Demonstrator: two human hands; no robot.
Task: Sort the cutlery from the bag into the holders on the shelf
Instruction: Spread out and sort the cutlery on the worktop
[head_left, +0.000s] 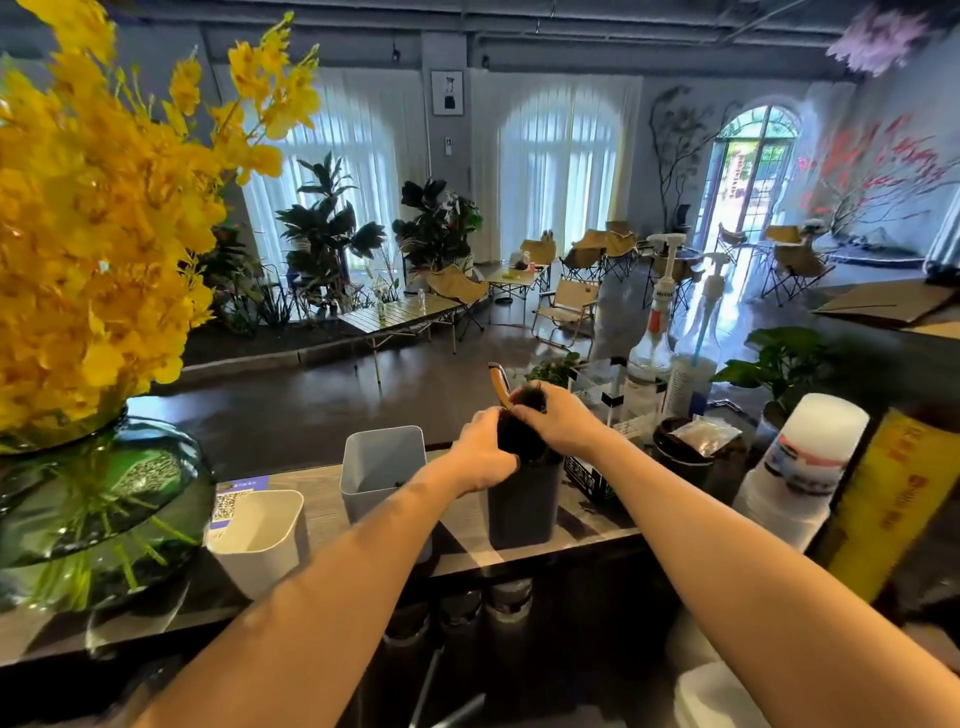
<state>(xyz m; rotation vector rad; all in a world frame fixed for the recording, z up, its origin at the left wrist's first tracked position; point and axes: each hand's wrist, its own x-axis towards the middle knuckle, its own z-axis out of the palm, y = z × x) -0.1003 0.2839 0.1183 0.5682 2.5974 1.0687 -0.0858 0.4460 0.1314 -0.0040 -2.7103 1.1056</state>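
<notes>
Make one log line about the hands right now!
left hand: grips black bag | right hand: grips bag top | where: above dark grey holder | light grey holder, white holder: to its left

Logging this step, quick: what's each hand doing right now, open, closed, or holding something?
Left hand: closed round the dark bag, above the dark holder.
Right hand: closed round the top of the same bag.
</notes>
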